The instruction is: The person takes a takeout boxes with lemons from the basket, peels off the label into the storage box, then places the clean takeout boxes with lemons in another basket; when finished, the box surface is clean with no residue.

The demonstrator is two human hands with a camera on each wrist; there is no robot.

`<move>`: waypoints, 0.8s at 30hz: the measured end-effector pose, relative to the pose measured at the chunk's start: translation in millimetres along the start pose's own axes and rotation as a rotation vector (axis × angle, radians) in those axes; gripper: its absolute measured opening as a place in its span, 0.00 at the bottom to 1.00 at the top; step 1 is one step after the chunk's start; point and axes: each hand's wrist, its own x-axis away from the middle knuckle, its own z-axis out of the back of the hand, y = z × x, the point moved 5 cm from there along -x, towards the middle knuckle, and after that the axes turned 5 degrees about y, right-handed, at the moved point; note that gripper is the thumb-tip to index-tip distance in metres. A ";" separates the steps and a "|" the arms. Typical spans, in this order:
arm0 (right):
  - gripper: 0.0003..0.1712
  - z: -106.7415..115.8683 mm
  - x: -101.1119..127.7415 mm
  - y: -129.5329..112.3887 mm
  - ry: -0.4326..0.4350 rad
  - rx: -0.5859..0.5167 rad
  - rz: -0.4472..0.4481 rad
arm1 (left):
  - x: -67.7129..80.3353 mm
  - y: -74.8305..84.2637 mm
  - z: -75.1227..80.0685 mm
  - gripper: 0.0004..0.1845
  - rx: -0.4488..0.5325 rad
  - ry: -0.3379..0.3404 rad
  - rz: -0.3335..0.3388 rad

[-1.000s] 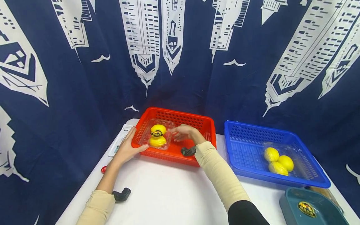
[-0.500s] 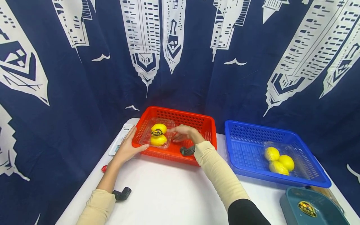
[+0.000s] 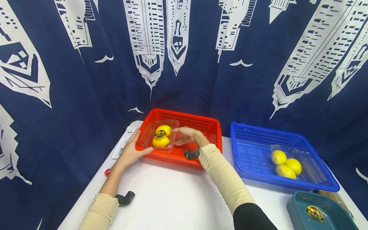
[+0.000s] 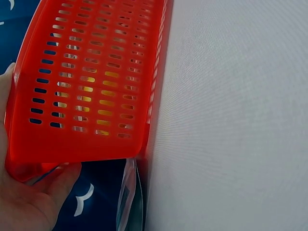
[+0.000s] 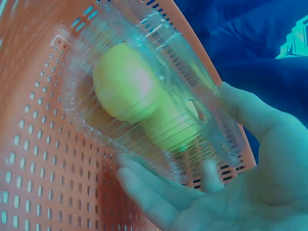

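Right grip (image 3: 187,136) pinching the clear lemon box (image 3: 161,138), tilted inside the red basket (image 3: 201,124) at the counter's far left. Left grip (image 3: 130,151) clasping that basket's near-left corner.

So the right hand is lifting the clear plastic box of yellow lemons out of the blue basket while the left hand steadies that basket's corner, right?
Not quite: the basket is the red perforated plastic basket, not the blue one. The head view shows the right hand gripping the clear plastic box of yellow lemons inside it, while the left hand holds its near-left corner.
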 end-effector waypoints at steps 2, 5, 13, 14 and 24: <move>0.41 1.1 0.5 0.2 0.020 -0.009 0.000 | 0.2 -0.2 0.1 0.58 -0.003 -0.001 0.003; 0.43 2.9 1.8 0.3 0.048 -0.005 0.003 | 0.3 0.2 0.1 0.58 -0.006 -0.003 0.006; 0.46 4.9 2.3 0.5 0.065 0.025 0.007 | -0.3 0.2 -0.1 0.58 -0.014 -0.004 0.006; 0.46 4.9 2.2 0.5 0.065 0.026 0.006 | -0.4 0.1 -0.2 0.58 -0.013 -0.005 0.006; 0.44 4.2 0.4 -0.9 0.067 0.031 0.012 | 0.0 -1.1 0.0 0.59 -0.021 -0.008 0.004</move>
